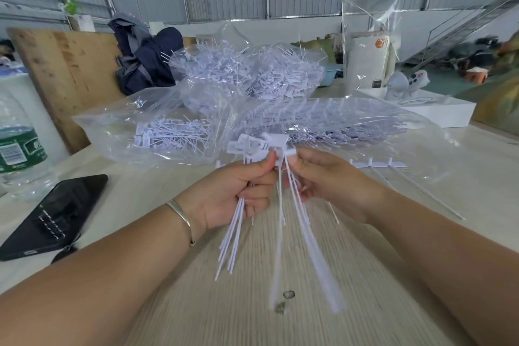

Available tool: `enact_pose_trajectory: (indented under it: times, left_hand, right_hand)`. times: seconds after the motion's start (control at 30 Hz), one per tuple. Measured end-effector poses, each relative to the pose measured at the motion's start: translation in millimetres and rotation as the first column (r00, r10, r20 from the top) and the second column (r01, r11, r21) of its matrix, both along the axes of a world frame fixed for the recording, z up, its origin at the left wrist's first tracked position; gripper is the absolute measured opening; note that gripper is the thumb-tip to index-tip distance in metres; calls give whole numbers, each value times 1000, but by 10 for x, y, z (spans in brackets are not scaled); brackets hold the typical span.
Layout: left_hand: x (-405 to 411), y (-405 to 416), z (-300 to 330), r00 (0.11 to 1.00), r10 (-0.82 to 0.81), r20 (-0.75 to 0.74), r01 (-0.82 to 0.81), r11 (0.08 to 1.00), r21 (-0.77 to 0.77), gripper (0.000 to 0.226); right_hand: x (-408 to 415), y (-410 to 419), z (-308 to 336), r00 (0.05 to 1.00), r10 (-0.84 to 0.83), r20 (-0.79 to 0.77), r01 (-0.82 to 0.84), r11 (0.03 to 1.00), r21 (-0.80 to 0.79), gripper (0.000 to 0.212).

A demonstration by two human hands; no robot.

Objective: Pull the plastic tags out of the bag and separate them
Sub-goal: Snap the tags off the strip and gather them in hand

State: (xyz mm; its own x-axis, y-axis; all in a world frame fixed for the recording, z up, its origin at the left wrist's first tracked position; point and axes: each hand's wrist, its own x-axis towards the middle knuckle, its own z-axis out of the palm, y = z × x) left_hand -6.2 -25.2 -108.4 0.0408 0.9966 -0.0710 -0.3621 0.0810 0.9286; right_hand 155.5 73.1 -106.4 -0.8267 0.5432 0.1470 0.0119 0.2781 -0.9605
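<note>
Hands, left (238, 191) and right (331, 180), pinch white tags (261, 146), whose blurred tails seemingly hang free.

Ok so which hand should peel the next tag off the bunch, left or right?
Probably the right hand: its fingertips already pinch the tag heads at the top of the bunch of tags, with a few stems splayed its way. The left hand grips the rest as an anchor.

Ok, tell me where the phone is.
The phone lies on the table's left side, just below the water bottle, left of the left forearm.
</note>
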Motion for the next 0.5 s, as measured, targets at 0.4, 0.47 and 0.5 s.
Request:
enact_pose_trajectory:
  times: [0.4, 0.47, 0.5]
  left_hand:
    - [42, 24, 46, 956, 188, -225, -215, 971, -104, 32]
    - [34, 25, 34, 932, 218, -289, -258, 960, -106, 32]
    - [25, 27, 22, 920, 238, -311, -278, 957, -89, 31]
  right_hand:
    - [16, -1, 51, 993, -116, 5, 116, 992, 46, 19]
    - [23, 14, 48, 989, -149, 19, 148, 987, 56, 23]
    - [25, 22, 40, 987, -160, 26, 158, 985, 62, 25]
